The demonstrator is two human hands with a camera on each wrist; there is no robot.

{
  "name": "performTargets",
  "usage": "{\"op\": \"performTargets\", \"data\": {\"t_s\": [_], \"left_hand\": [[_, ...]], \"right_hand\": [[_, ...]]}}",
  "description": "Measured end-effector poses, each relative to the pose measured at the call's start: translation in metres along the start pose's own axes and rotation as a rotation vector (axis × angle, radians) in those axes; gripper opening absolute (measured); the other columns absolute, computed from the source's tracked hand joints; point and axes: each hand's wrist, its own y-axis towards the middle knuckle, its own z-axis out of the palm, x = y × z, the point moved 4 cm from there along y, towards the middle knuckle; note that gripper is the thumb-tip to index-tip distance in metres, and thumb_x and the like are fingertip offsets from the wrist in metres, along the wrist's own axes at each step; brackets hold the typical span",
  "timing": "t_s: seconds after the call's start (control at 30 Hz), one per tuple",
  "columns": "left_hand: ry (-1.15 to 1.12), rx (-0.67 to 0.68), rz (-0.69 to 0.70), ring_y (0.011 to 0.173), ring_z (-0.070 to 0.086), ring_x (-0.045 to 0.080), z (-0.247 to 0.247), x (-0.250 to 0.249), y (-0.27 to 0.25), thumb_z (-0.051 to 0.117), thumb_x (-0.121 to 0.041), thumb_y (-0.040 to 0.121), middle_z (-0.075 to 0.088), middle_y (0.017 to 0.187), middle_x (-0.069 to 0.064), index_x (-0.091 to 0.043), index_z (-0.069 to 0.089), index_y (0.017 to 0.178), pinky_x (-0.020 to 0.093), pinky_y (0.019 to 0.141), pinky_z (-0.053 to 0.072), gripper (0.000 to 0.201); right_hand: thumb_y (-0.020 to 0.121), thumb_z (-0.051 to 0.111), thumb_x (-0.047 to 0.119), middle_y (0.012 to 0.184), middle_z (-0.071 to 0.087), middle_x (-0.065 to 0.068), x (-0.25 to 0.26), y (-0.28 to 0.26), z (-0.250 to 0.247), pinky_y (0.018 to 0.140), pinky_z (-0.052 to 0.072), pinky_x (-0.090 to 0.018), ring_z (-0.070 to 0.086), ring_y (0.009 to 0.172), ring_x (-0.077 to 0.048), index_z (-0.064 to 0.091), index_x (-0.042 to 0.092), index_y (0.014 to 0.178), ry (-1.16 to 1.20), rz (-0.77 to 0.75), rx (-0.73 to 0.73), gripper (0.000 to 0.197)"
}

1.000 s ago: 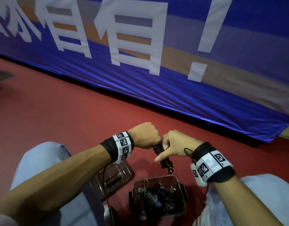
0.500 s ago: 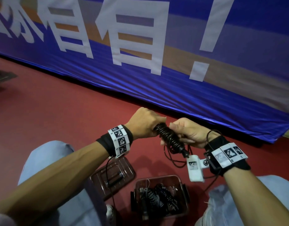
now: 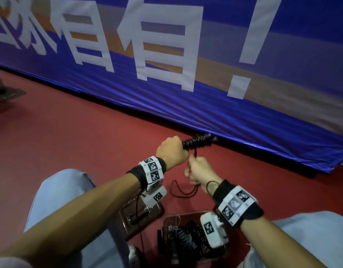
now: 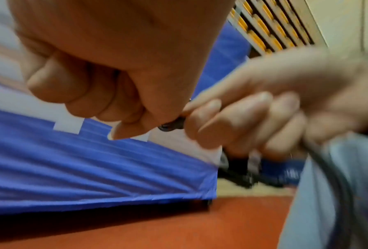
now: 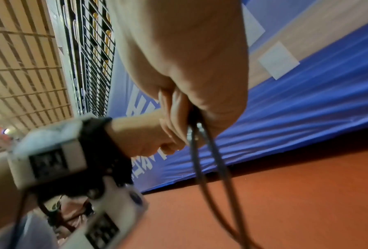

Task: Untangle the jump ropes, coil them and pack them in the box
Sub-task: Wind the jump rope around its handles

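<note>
Jump rope bundle [image 3: 197, 143] juts right from the gripping left hand [image 3: 171, 151]; right hand [image 3: 200, 172], just below, pinches its loose cord [image 3: 183, 191].

Both forearms reach forward over the knees. The left hand [image 3: 171, 151] is a closed fist, its fingers [image 4: 76, 87] curled tight round the wrapped rope bundle [image 3: 197, 142]. The right hand [image 3: 199, 171] sits just below and beside the bundle, fingers [image 4: 238, 118] curled round the loose cord [image 5: 208, 160], blurred.

Sports hall, red court floor [image 3: 73, 132], blue banner [image 3: 205, 105]
</note>
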Motion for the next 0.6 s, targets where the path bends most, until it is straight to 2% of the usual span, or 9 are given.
{"op": "performTargets", "data": {"t_s": [0.07, 0.17, 0.2, 0.3, 0.37, 0.43, 0.5, 0.53, 0.6], "left_hand": [[0.242, 0.039, 0.083, 0.089, 0.069, 0.039, 0.013, 0.004, 0.001, 0.062, -0.032, 0.084, 0.071, 0.097, 0.015, -0.009, 0.064, 0.095, 0.037, 0.068, 0.049, 0.025], [0.482, 0.155, 0.19, 0.087, 0.071, 0.033, 0.036, 0.008, -0.005, 0.061, -0.029, 0.088, 0.072, 0.096, 0.009, -0.014, 0.063, 0.092, 0.035, 0.065, 0.048, 0.016], [0.538, 0.199, 0.226, 0.086, 0.071, 0.031, 0.041, 0.008, -0.007, 0.06, -0.026, 0.089, 0.072, 0.096, 0.008, -0.014, 0.063, 0.092, 0.034, 0.063, 0.047, 0.012], [0.658, 0.306, 0.347, 0.08, 0.069, 0.028, 0.045, 0.006, -0.012, 0.056, -0.021, 0.09, 0.072, 0.092, 0.007, -0.013, 0.061, 0.093, 0.033, 0.061, 0.046, 0.01], [0.711, 0.338, 0.453, 0.075, 0.067, 0.028, 0.043, 0.002, -0.013, 0.054, -0.02, 0.091, 0.071, 0.09, 0.007, -0.016, 0.055, 0.083, 0.033, 0.059, 0.044, 0.009], [0.759, 0.361, 0.6, 0.073, 0.067, 0.03, 0.043, -0.002, -0.017, 0.052, -0.022, 0.091, 0.071, 0.087, 0.008, -0.015, 0.057, 0.079, 0.033, 0.057, 0.043, 0.014], [0.776, 0.369, 0.736, 0.073, 0.068, 0.034, 0.045, -0.006, -0.022, 0.051, -0.024, 0.09, 0.07, 0.083, 0.01, -0.012, 0.065, 0.081, 0.033, 0.057, 0.044, 0.02], [0.774, 0.366, 0.783, 0.072, 0.068, 0.036, 0.045, -0.008, -0.025, 0.051, -0.025, 0.09, 0.07, 0.081, 0.01, -0.012, 0.065, 0.081, 0.034, 0.057, 0.045, 0.021], [0.771, 0.344, 0.846, 0.07, 0.066, 0.037, 0.042, -0.013, -0.028, 0.051, -0.026, 0.09, 0.07, 0.079, 0.01, -0.013, 0.063, 0.077, 0.034, 0.059, 0.045, 0.021]], "right_hand": [[0.111, 0.032, 0.031, 0.057, 0.054, -0.004, -0.017, 0.005, 0.005, 0.039, 0.028, -0.015, 0.035, 0.032, -0.008, 0.047, 0.013, 0.093, -0.201, 0.058, 0.015, 0.029], [0.1, 0.041, 0.029, 0.074, 0.065, -0.008, -0.016, 0.008, -0.004, 0.052, 0.039, -0.027, 0.051, 0.052, -0.019, 0.061, 0.007, 0.097, -0.596, -0.003, 0.021, 0.03], [0.098, 0.045, 0.028, 0.076, 0.067, -0.007, -0.013, 0.007, -0.01, 0.055, 0.041, -0.028, 0.053, 0.057, -0.02, 0.067, 0.006, 0.096, -0.717, -0.031, 0.025, 0.031], [0.101, 0.057, 0.027, 0.059, 0.059, 0.002, -0.001, -0.003, -0.026, 0.047, 0.034, -0.025, 0.049, 0.048, -0.014, 0.077, 0.01, 0.081, -0.892, -0.111, 0.049, 0.033], [0.096, 0.07, 0.032, 0.055, 0.062, 0.003, 0.012, -0.009, -0.033, 0.046, 0.04, -0.025, 0.054, 0.047, -0.013, 0.076, 0.012, 0.07, -0.954, -0.203, 0.068, 0.033], [0.083, 0.084, 0.039, 0.056, 0.067, 0.003, 0.026, -0.01, -0.04, 0.05, 0.046, -0.026, 0.061, 0.05, -0.012, 0.075, 0.014, 0.064, -0.962, -0.256, 0.098, 0.033], [0.063, 0.093, 0.053, 0.057, 0.068, 0.002, 0.035, -0.011, -0.046, 0.051, 0.045, -0.031, 0.06, 0.053, -0.014, 0.072, 0.016, 0.062, -1.031, -0.284, 0.101, 0.042], [0.056, 0.093, 0.06, 0.058, 0.067, 0.003, 0.039, -0.012, -0.048, 0.052, 0.045, -0.033, 0.059, 0.054, -0.015, 0.071, 0.017, 0.061, -1.065, -0.304, 0.102, 0.048], [0.047, 0.089, 0.071, 0.055, 0.063, 0.006, 0.047, -0.017, -0.051, 0.051, 0.04, -0.031, 0.053, 0.051, -0.012, 0.067, 0.019, 0.061, -1.122, -0.354, 0.107, 0.059]]}}
